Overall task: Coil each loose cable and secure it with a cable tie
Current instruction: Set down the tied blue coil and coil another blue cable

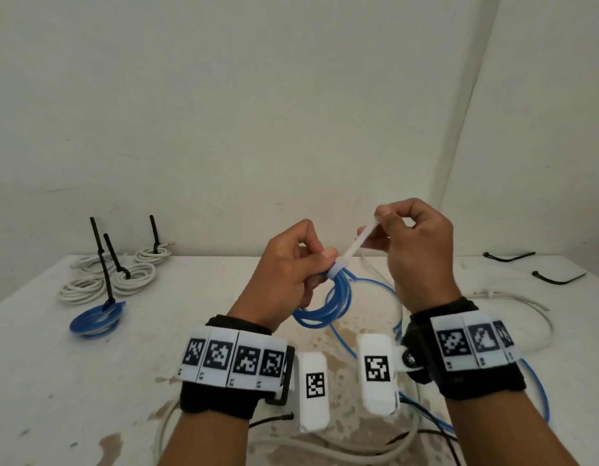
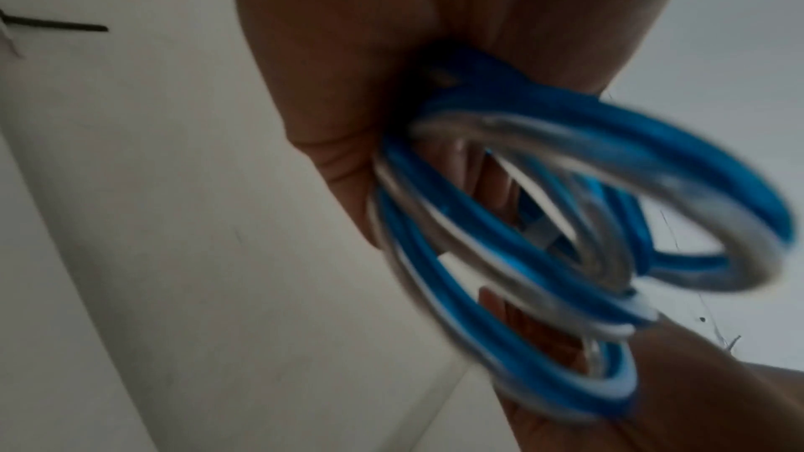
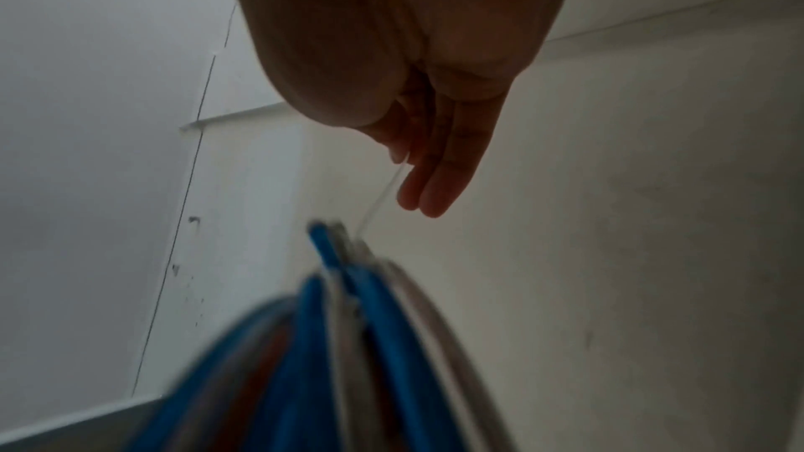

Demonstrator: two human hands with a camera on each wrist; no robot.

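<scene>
My left hand (image 1: 305,264) grips a coil of blue cable (image 1: 328,304) at its top, lifted above the table. A white cable tie (image 1: 353,247) is looped round the coil, its head against my left fingers. My right hand (image 1: 392,223) pinches the tie's free tail, which runs up and to the right. In the left wrist view the blue coil (image 2: 544,219) fills my palm, blurred. The right wrist view shows the thin tie tail (image 3: 382,195) running down from my fingers (image 3: 431,181) to the blue coil (image 3: 330,339).
Tied white coils (image 1: 133,280) and a tied blue coil (image 1: 96,319) lie at the table's far left, black tie tails sticking up. Loose blue cable (image 1: 540,391) and white cable (image 1: 527,304) sprawl near and right. Black ties (image 1: 557,279) lie at the far right.
</scene>
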